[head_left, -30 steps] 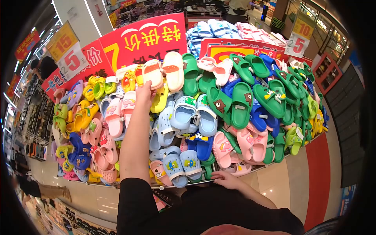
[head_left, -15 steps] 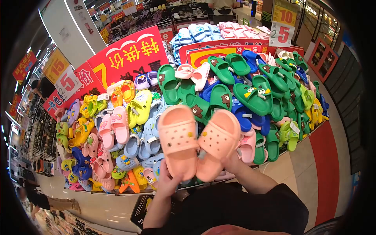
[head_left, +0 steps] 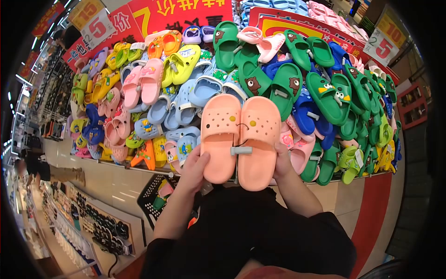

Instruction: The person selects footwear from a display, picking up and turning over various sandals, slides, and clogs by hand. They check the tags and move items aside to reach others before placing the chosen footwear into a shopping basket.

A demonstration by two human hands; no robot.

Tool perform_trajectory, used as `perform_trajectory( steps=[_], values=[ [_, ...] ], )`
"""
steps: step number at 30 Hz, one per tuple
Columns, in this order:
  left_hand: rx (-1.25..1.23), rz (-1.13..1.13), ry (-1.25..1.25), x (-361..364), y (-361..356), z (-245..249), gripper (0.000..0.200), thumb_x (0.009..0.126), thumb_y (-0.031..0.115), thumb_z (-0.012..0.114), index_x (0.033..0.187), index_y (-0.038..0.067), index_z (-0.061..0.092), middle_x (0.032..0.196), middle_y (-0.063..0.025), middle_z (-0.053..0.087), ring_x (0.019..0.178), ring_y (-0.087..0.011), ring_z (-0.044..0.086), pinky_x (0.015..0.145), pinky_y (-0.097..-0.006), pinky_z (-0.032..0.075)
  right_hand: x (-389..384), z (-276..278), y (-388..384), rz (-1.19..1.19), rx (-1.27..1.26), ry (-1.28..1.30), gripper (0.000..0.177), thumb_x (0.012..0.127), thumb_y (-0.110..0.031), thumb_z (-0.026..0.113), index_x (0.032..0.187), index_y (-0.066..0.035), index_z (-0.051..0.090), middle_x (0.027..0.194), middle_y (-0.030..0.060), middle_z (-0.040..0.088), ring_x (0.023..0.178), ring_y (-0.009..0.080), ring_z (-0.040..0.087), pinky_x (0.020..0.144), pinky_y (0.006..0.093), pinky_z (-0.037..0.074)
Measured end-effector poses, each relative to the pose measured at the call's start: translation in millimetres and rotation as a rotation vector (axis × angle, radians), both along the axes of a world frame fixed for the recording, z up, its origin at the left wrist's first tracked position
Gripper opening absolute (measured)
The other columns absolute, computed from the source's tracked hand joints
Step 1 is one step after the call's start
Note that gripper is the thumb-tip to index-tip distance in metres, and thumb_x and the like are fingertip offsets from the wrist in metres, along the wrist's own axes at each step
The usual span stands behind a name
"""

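A pair of peach slide sandals with punched straps is held up in front of me, soles down and side by side. My left hand point(head_left: 196, 168) grips the outer edge of the left sandal point(head_left: 218, 160), thumb on its footbed. Along the outer side of the right sandal point(head_left: 258, 162), my right hand point(head_left: 281, 162) is closed, its fingers partly hidden. A grey tag point(head_left: 241, 150) and a thin dark loop join the two. Behind them lie green slides with bear patches point(head_left: 284, 86) and light blue clogs point(head_left: 209, 88).
A heaped display of pink sandals point(head_left: 144, 83), yellow clogs point(head_left: 181, 65) and blue slides stands ahead, with red price signs point(head_left: 186, 16) behind. A black perforated basket point(head_left: 151, 195) is low at left. Another person point(head_left: 42, 167) stands in the left aisle near shoe shelves point(head_left: 100, 218).
The two sandals have come from splayed apart to side by side, and the tag between them now shows. My view has tilted downward.
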State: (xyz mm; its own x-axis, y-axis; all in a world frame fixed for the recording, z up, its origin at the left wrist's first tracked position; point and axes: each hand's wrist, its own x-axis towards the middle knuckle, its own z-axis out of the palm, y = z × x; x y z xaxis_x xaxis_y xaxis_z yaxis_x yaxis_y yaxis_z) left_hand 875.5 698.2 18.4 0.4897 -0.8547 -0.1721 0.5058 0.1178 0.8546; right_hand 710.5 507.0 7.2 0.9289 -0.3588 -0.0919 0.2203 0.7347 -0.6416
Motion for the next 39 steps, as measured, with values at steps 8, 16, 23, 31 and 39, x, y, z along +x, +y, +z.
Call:
perform_trajectory(
  steps=[8, 16, 23, 31, 39],
  values=[
    [0.072, 0.015, -0.172, -17.6, -8.8, -11.8, 0.055, 0.098, 0.02, 0.053, 0.145, -0.001, 0.033, 0.13, -0.0139, 0.053, 0.116, -0.0204, 0.055, 0.098, -0.0309, 0.044, -1.6, -9.3, 4.3, -0.111, 0.16, -0.115, 0.07, 0.092, -0.046, 0.045, 0.145, -0.003, 0.03, 0.14, 0.0187, 0.046, 0.124, 0.0329, 0.051, 0.104, 0.0465, 0.043],
    [0.127, -0.063, -0.224, -24.4, 16.4, -33.7, 0.046, 0.093, 0.024, 0.064, 0.131, 0.003, 0.048, 0.116, -0.0066, 0.059, 0.102, -0.02, 0.062, 0.088, -0.0331, 0.052, 14.8, -11.9, 33.9, 0.283, -0.635, -0.035, 0.09, 0.083, -0.036, 0.067, 0.151, -0.003, 0.019, 0.156, 0.0164, 0.023, 0.144, 0.0296, 0.023, 0.114, 0.0419, 0.027],
    [-0.327, 0.03, 0.536, -14.7, 57.7, -51.8, 0.063, 0.089, 0.034, 0.067, 0.139, 0.007, 0.04, 0.135, -0.0109, 0.052, 0.117, -0.0235, 0.058, 0.099, -0.0437, 0.048, 39.3, 28.1, 68.2, 0.339, -1.502, -0.01, 0.074, 0.078, -0.027, 0.071, 0.144, -0.01, 0.041, 0.153, 0.0185, 0.026, 0.139, 0.0439, 0.023, 0.112, 0.052, 0.025],
    [-0.466, 0.049, 0.526, 6.0, 57.6, -55.7, 0.053, 0.097, 0.029, 0.056, 0.142, 0.007, 0.038, 0.134, -0.0103, 0.052, 0.118, -0.0214, 0.055, 0.1, -0.0362, 0.047, 60.4, 23.8, 82.5, 0.388, -1.594, -0.131, 0.062, 0.074, -0.023, 0.074, 0.131, -0.013, 0.055, 0.145, 0.0152, 0.037, 0.135, 0.044, 0.028, 0.11, 0.0512, 0.028],
    [0.023, 0.562, -0.782, 1.8, 86.4, -27.8, 0.045, 0.079, 0.015, 0.077, 0.119, 0.008, 0.06, 0.115, -0.0076, 0.054, 0.109, -0.0238, 0.053, 0.094, -0.0352, 0.043, 69.4, 11.1, 88.2, 0.353, -0.41, 0.11, 0.091, 0.085, -0.068, 0.054, 0.143, -0.004, 0.028, 0.142, 0.0196, 0.043, 0.13, 0.0335, 0.046, 0.107, 0.0437, 0.038]
  ],
)
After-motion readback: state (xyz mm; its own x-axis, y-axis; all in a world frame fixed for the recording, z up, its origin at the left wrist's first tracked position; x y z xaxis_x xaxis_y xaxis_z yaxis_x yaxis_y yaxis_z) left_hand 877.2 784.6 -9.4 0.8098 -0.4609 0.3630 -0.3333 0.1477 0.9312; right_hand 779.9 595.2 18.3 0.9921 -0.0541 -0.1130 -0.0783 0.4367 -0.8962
